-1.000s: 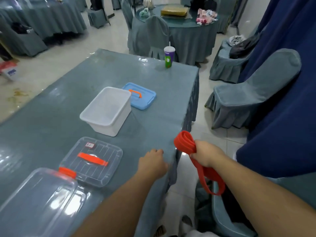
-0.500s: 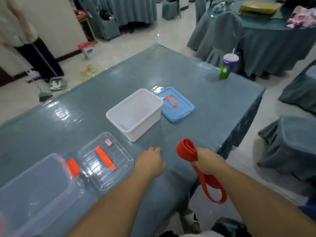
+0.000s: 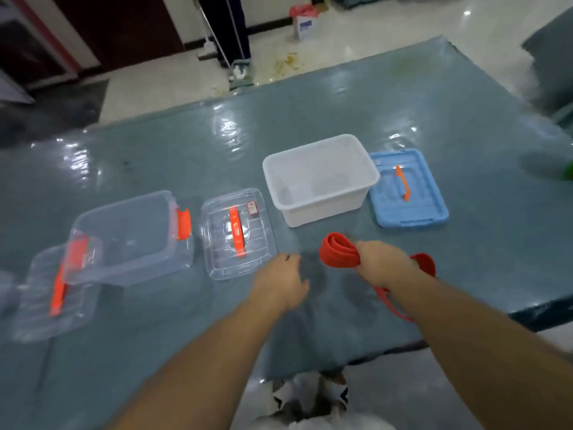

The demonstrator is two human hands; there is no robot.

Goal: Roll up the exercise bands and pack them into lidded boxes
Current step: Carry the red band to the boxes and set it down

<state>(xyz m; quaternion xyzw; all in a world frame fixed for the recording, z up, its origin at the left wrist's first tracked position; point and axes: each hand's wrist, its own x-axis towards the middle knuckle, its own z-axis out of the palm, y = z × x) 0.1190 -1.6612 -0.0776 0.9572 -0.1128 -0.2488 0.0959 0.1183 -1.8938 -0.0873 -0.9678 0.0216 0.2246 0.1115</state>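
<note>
My right hand (image 3: 379, 263) grips a red exercise band (image 3: 338, 254), partly folded into loops, with a loose tail hanging under my wrist. My left hand (image 3: 280, 282) hovers just left of it, fingers loosely curled and holding nothing. Beyond them stands an open white box (image 3: 319, 178) with its blue lid (image 3: 407, 189) lying to its right. To the left sits a clear box (image 3: 130, 237) with orange clasps, and a clear lid with an orange handle (image 3: 237, 232) lies between the two boxes. Another clear lid (image 3: 52, 293) rests at the far left.
Everything stands on a table under a glossy grey-blue cover (image 3: 310, 113); its near edge runs close to my body. A person's legs and a mop (image 3: 229, 35) are on the floor beyond the far edge. A green cup (image 3: 567, 172) shows at the right border.
My view has swung left, bringing the clear box and both clear lids fully into sight. My right hand has carried the red band over the table, in front of the white box.
</note>
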